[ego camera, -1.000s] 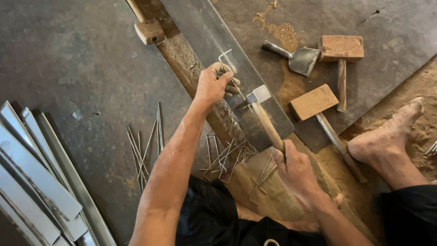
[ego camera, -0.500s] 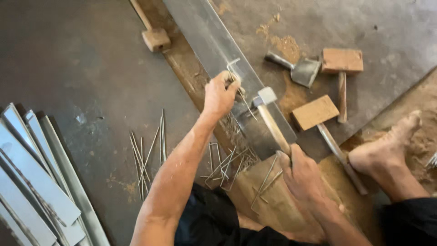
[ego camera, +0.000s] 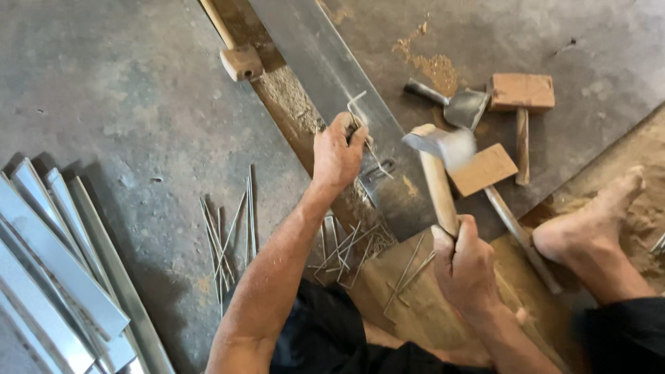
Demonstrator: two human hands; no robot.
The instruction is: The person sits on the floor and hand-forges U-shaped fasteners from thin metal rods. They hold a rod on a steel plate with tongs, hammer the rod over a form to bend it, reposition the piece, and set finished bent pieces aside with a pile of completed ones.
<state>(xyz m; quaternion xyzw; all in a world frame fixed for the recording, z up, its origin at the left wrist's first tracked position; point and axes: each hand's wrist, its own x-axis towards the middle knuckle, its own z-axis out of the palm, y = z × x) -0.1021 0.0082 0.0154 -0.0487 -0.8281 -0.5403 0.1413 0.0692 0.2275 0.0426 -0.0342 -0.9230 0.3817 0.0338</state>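
I sit on the floor [ego camera: 104, 97] with the long metal sheet [ego camera: 332, 76] on its plank as my landmark. My left hand [ego camera: 337, 154] pinches the bent wire staple [ego camera: 361, 114] upright on the sheet; my right hand [ego camera: 465, 266] grips the hammer [ego camera: 438, 159], raised above it. I should strike squarely, fingers low.
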